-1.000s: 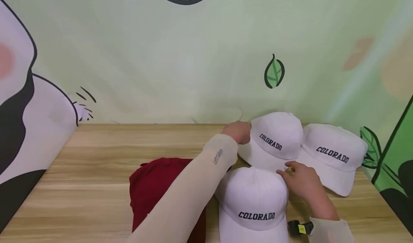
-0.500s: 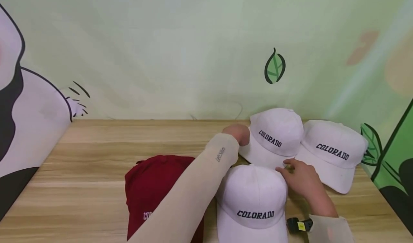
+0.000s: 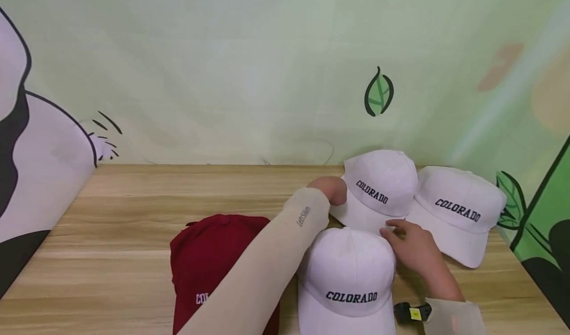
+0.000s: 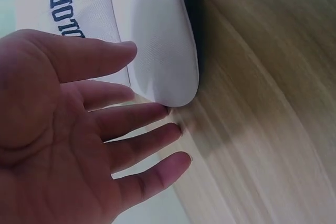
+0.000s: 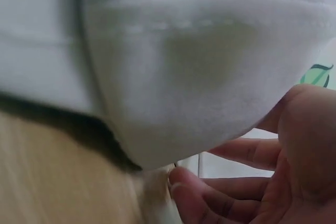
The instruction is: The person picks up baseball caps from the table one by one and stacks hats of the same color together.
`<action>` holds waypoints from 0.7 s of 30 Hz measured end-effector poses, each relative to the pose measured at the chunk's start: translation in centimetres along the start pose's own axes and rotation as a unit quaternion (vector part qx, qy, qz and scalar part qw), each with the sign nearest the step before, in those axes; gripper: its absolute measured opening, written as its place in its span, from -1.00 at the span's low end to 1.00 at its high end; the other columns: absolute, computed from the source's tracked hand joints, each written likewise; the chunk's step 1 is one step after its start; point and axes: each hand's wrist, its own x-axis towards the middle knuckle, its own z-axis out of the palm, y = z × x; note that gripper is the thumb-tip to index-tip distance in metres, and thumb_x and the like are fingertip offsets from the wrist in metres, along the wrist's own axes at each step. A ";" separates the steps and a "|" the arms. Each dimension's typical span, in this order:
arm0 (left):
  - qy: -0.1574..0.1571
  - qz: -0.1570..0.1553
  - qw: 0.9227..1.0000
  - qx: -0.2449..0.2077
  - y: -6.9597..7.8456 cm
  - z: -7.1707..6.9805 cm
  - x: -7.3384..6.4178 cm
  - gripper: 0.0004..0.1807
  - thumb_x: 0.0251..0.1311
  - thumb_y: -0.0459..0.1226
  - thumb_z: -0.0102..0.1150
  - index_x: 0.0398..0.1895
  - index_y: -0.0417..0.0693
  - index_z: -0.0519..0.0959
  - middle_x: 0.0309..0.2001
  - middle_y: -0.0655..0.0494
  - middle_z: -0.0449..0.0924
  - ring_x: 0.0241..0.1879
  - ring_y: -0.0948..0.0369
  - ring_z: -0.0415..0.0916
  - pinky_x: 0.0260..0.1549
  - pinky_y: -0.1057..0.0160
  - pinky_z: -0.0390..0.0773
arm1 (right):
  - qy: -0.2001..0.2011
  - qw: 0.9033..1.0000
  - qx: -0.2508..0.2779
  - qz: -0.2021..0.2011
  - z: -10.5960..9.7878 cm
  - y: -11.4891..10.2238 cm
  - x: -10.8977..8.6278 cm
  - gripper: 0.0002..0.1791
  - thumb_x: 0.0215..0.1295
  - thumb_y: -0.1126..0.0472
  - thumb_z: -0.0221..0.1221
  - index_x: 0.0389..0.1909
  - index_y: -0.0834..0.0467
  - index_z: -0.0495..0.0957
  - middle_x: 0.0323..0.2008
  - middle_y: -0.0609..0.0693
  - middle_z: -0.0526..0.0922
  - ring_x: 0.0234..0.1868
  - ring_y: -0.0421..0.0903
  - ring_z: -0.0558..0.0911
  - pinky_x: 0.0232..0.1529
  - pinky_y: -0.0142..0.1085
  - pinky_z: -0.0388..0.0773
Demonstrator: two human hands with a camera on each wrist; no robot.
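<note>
A white cap (image 3: pixel 378 181) with dark COLORADO lettering sits at the back. My left hand (image 3: pixel 328 190) is at its left side; in the left wrist view the fingers (image 4: pixel 142 121) are spread and extended beside the brim (image 4: pixel 160 40). My right hand (image 3: pixel 416 246) lies between that cap's brim and the crown of a front white cap (image 3: pixel 349 265). Its thumb is close to the front crown, its index finger by the rear brim; contact is unclear. In the right wrist view, loosely bent fingers (image 5: pixel 236 192) are near white cap fabric (image 5: pixel 199 77).
Another white cap (image 3: pixel 458 211) stands at the right, against the back cap. A dark red cap (image 3: pixel 218 256) lies front left, partly hidden by my left sleeve (image 3: pixel 267 261). The wooden table (image 3: pixel 111 236) meets a printed wall cloth (image 3: pixel 222 77) behind.
The head view has shifted slightly, showing more of the red cap's lettering. My right index finger has edged a little to the left. The caps have hardly moved.
</note>
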 end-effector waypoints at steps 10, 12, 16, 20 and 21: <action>0.022 0.009 1.000 -0.012 0.1 -0.1 0.2 -0.83 0.33 -0.27 -0.06 -0.34 -0.09 0.52 -0.29 0.03 0.51 -0.31 0.16 0.42 -0.36 0.29 0.39 | -0.021 0.933 0.343 0.102 -0.3 1.0 0.1 -0.32 0.49 -0.04 -0.05 0.46 0.25 0.10 -0.19 0.09 0.64 -0.28 -0.22 0.64 -0.29 -0.32 0.64; 0.037 0.008 0.999 -0.007 0.1 0.0 0.4 -0.87 0.29 -0.27 0.01 -0.34 -0.10 0.54 -0.30 0.03 0.52 -0.35 0.16 0.41 -0.42 0.29 0.36 | -0.014 0.902 0.414 0.121 -0.4 1.2 0.2 -0.30 0.48 0.00 -0.04 0.49 0.23 0.03 -0.26 -0.05 0.61 -0.28 -0.28 0.64 -0.26 -0.36 0.65; 0.068 0.005 0.998 0.000 0.2 0.2 1.0 -0.90 0.19 -0.25 0.18 -0.41 -0.10 0.53 -0.37 0.05 0.50 -0.44 0.17 0.37 -0.53 0.32 0.31 | 0.001 0.852 0.502 0.147 -0.4 1.5 0.2 -0.24 0.45 0.07 0.04 0.52 0.18 -0.07 -0.27 -0.21 0.57 -0.22 -0.33 0.62 -0.18 -0.40 0.62; 0.089 -0.005 0.996 -0.011 0.1 0.2 1.2 -0.82 0.11 -0.29 0.24 -0.55 -0.08 0.44 -0.42 0.05 0.46 -0.47 0.18 0.35 -0.56 0.33 0.29 | 0.012 0.826 0.543 0.150 -0.4 1.6 0.3 -0.17 0.41 0.11 0.10 0.53 0.18 -0.13 -0.31 -0.26 0.61 -0.23 -0.35 0.62 -0.15 -0.41 0.61; 0.092 -0.006 0.996 -0.017 0.1 0.2 1.2 -0.81 0.10 -0.29 0.25 -0.55 -0.08 0.44 -0.41 0.05 0.47 -0.46 0.18 0.35 -0.55 0.33 0.31 | 0.016 0.818 0.554 0.151 -0.5 1.7 0.4 -0.16 0.40 0.13 0.11 0.53 0.18 -0.13 -0.33 -0.27 0.62 -0.24 -0.35 0.62 -0.15 -0.42 0.61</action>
